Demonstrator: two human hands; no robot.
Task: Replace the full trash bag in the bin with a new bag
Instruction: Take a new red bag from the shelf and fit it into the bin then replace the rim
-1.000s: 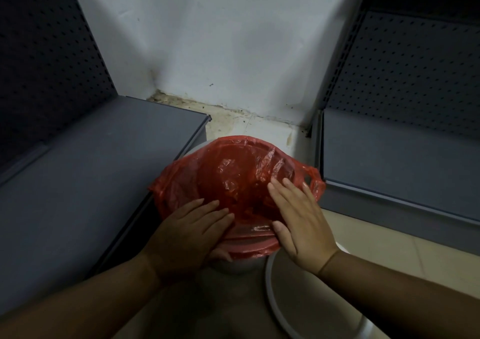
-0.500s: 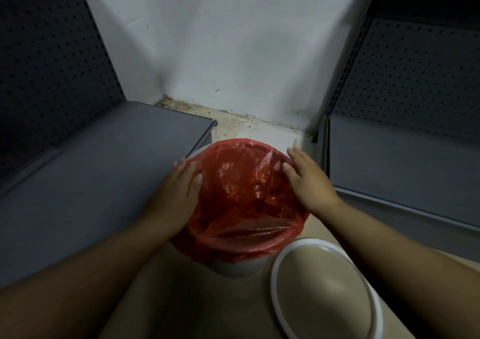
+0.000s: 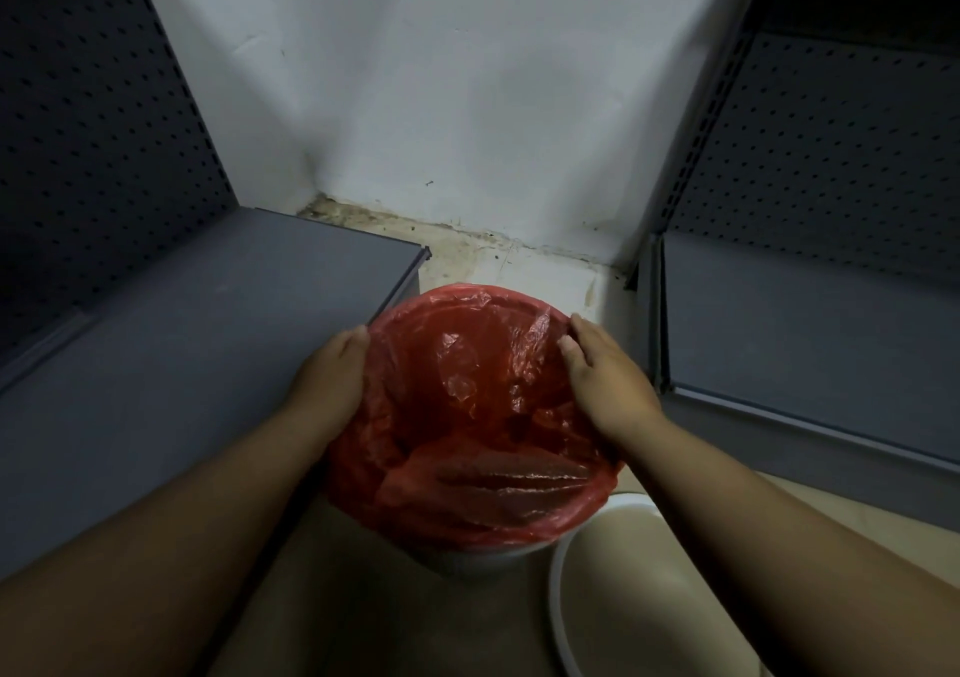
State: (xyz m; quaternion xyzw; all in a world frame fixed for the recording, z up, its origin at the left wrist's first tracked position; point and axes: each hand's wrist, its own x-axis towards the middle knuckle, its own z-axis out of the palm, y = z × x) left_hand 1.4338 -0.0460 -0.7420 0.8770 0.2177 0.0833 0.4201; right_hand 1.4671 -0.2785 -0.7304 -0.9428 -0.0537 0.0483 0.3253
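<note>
Red, thin, crinkled trash bag [image 3: 467, 416] lined the bin [image 3: 483, 557], mouth open and folded down over the rim all round, glossy creases across the near edge. Hung loose inside, nothing visible in it. Bin pale, round, upright on the floor between two grey shelves; only a strip of its wall showed below the bag's hem.

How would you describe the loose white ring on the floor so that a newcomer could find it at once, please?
Start at the white wall between the two grey shelves. On the floor stands the bin lined with a red bag; the white ring lies flat beside it, unlike the upright bin.
</note>
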